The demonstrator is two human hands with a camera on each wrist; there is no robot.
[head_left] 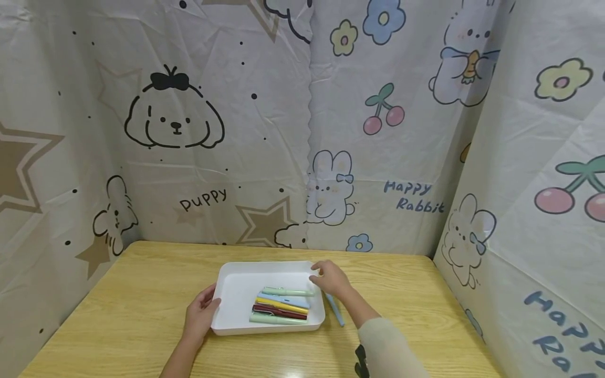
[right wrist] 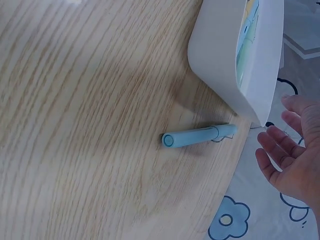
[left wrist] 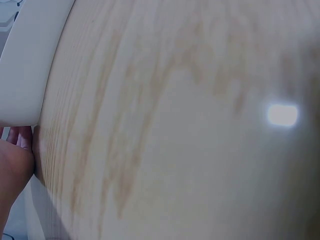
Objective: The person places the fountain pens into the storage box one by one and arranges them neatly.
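Observation:
A white tray (head_left: 236, 315) holds several capped pens lying side by side: a light green pen (head_left: 276, 318), a dark red pen (head_left: 283, 312), a yellow pen (head_left: 283, 306), a light blue pen (head_left: 295, 301) and another light green pen (head_left: 287, 291). My left hand (head_left: 198, 315) grips the tray's left side, thumb at the rim and fingers outside the wall. Near the far right corner is my right hand (head_left: 332, 278), its fingers loosely bent and holding nothing; the right wrist view shows a gap between them and the tray. Beside the tray's right side lies a light blue pen (right wrist: 197, 135).
The light wooden table (head_left: 142, 294) reaches back to a hanging cloth (head_left: 264, 173) printed with cartoon animals. More printed cloth (head_left: 534, 252) stands along the right side, and another stretch (head_left: 42, 252) along the left.

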